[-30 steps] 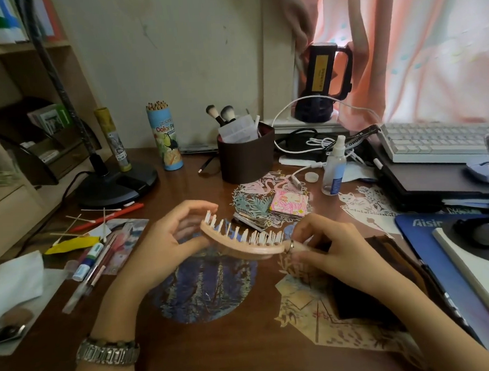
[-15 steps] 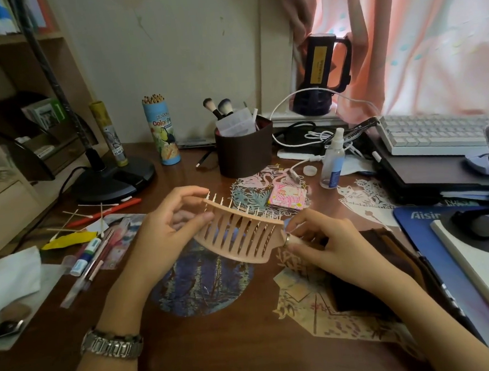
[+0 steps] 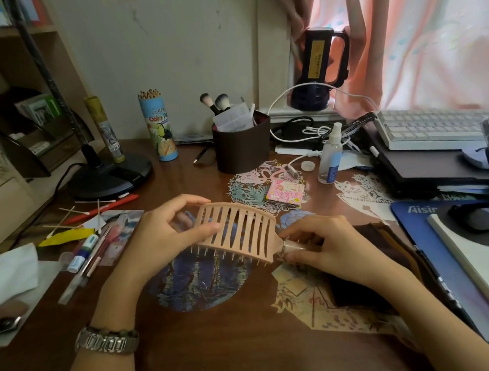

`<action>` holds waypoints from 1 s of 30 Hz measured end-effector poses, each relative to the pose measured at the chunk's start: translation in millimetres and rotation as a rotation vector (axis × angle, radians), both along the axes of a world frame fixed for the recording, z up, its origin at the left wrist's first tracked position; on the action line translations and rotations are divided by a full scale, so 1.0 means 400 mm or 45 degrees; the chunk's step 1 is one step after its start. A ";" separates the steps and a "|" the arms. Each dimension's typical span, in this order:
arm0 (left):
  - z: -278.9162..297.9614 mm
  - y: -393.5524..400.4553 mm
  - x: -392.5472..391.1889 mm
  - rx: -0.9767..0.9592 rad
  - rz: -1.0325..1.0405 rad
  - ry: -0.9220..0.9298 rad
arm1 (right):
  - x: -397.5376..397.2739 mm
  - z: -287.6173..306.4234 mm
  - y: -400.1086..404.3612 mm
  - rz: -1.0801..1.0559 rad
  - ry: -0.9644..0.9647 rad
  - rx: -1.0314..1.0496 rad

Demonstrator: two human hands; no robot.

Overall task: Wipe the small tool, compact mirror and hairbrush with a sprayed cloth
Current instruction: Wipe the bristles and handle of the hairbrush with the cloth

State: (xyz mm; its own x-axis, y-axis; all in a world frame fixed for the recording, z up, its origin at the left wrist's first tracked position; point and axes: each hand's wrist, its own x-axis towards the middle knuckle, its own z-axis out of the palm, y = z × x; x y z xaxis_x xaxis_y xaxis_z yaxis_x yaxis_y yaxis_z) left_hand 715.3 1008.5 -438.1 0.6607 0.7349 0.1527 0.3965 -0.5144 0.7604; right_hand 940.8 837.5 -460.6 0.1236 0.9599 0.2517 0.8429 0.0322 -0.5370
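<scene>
I hold a peach vented hairbrush (image 3: 240, 229) level above the desk, its slotted back facing up and its bristles pointing down. My left hand (image 3: 165, 234) grips the brush head at its left end, thumb on the back. My right hand (image 3: 325, 243) is closed on the handle. Something blue shows through the slots; whether it is the cloth I cannot tell. The pink patterned compact mirror (image 3: 285, 192) lies shut on the desk just beyond the brush. A small clear spray bottle (image 3: 330, 156) stands behind it, its cap (image 3: 307, 166) beside it.
A dark brown pot (image 3: 242, 147) with makeup brushes stands at the back, left of it a coloured-pencil tube (image 3: 158, 124) and a lamp base (image 3: 112, 177). Cotton swabs, pens and a white tissue (image 3: 9, 274) lie left. A keyboard (image 3: 427, 129) and blue pad (image 3: 445, 258) sit right.
The hairbrush has been rolled over in my hands: its bristles pointed up a second ago and now point down, with the slotted back on top. Both hands kept their grip.
</scene>
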 end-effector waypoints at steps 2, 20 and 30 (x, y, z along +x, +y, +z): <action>0.000 0.001 -0.002 0.003 -0.103 0.064 | -0.001 0.004 -0.002 0.027 -0.006 -0.015; -0.027 0.010 0.014 -0.003 -0.370 0.365 | 0.033 0.041 -0.054 0.022 0.048 -0.010; -0.027 0.013 0.008 -0.140 -0.383 0.324 | 0.125 0.017 -0.186 -0.127 0.073 -0.049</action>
State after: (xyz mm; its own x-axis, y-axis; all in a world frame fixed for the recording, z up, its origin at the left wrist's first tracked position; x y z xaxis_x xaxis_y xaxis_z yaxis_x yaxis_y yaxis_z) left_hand 718.6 1013.8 -448.9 0.8555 0.5057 -0.1118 0.4229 -0.5576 0.7143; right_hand 991.0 763.2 -453.6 0.2322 0.9509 0.2045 0.8088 -0.0719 -0.5837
